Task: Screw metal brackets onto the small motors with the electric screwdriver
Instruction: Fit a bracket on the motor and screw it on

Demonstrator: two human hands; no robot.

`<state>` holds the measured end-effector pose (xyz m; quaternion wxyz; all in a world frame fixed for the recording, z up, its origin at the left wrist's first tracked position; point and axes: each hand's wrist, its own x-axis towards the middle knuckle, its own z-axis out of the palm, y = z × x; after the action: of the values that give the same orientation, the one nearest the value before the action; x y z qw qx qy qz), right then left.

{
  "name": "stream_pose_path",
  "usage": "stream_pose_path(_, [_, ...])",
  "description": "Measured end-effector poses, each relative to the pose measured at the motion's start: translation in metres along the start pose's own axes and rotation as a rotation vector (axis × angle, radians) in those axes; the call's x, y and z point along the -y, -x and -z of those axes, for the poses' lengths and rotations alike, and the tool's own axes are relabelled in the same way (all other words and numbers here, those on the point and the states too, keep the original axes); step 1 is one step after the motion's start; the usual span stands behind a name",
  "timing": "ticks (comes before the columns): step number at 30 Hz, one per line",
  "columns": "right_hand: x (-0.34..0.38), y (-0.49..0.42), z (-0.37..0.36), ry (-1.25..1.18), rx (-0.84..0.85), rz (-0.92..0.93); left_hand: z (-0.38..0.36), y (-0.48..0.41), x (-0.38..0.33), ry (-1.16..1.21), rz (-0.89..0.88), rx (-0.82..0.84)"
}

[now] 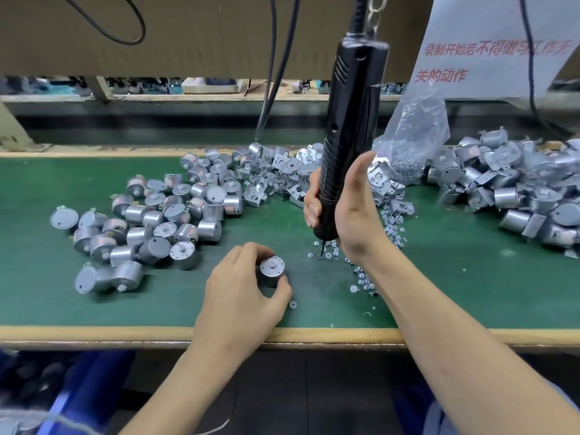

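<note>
— What kind of place is this?

— A factory assembly station. The worktop (470,293) is covered in green with a wooden edge. On it lie many small motors (150,221) in a loose heap, with a heap of metal brackets (282,174) just beside them.

— What else shows it?

— An electric screwdriver (348,136) is joined at its top to a chain (373,14) and a cable. Behind it stands a clear bag (414,133) of screws. At the right hangs a notice (489,48) with red Chinese characters. Further back the view is blurred, but there seem to be more benches (204,87) with parts.
</note>
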<state>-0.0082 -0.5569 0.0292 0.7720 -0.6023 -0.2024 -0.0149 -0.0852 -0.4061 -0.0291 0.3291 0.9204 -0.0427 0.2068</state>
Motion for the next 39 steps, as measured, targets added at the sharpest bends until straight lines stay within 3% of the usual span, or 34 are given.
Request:
stream_pose_path(28, [-0.007, -0.002, 0.005, 0.138, -0.041, 0.006, -0.001, 0.0, 0.002, 0.013, -0.027, 0.016])
stream_pose_path(34, [0.012, -0.004, 0.017, 0.047, -0.127, 0.073, 0.0, -0.001, 0.001, 0.031, -0.002, 0.059])
stream_pose_path(39, [0.04, 0.001, 0.033, 0.155, -0.193, 0.213, 0.003, -0.028, -0.006, 0.008, -0.006, 0.074])
